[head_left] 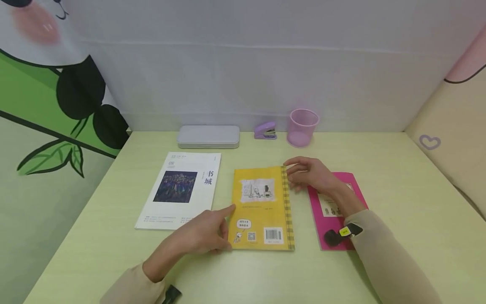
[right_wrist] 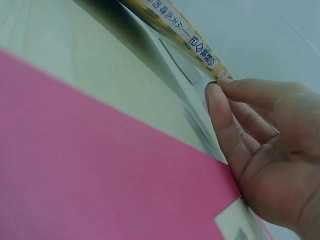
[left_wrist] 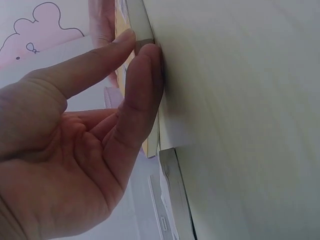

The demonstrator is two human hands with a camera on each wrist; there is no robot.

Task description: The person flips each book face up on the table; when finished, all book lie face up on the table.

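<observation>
A yellow book (head_left: 262,207) lies back cover up at the middle of the pale green desk (head_left: 398,190). My left hand (head_left: 224,226) lies at its left edge, with the straight index finger and thumb touching that edge (left_wrist: 135,60). Over at the book's far right corner, my right hand (head_left: 294,171) pinches the checked spine between thumb and fingertip (right_wrist: 216,86); the spine of the yellow book (right_wrist: 200,50) shows just beyond them. A pink book (head_left: 338,211) lies flat under my right wrist and fills the right wrist view (right_wrist: 100,175).
A white magazine (head_left: 182,190) lies left of the yellow book. Along the back wall stand a grey pencil case (head_left: 209,136), a purple stapler (head_left: 265,130) and a pink mesh cup (head_left: 301,126). Partition walls close the desk at left, back and right.
</observation>
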